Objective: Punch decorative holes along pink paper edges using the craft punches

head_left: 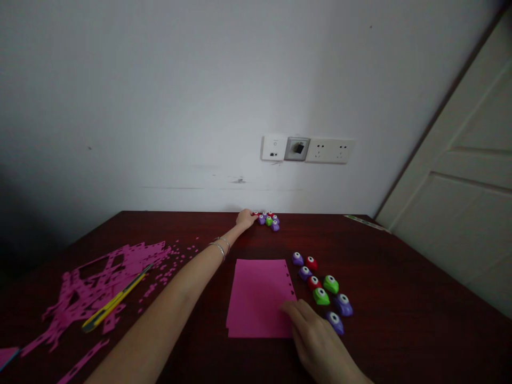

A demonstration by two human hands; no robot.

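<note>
At the far edge of the table, my left hand has its fingertips closed on a small red craft punch, at the left end of a cluster of purple, red and green punches. Near me, a stack of pink paper lies flat, with small shapes cut along its right edge. My right hand is at the lower right of the stack, fingers curled together and gripping the paper's edge. Part of that edge is hidden under the hand. Right of the paper lie several more punches, including a green one.
Pink paper scraps are heaped on the left, with tiny cut-out bits scattered beside them. A yellow utility knife rests on the scraps. A green-and-white strip lies at the back right. Wall sockets are above the table.
</note>
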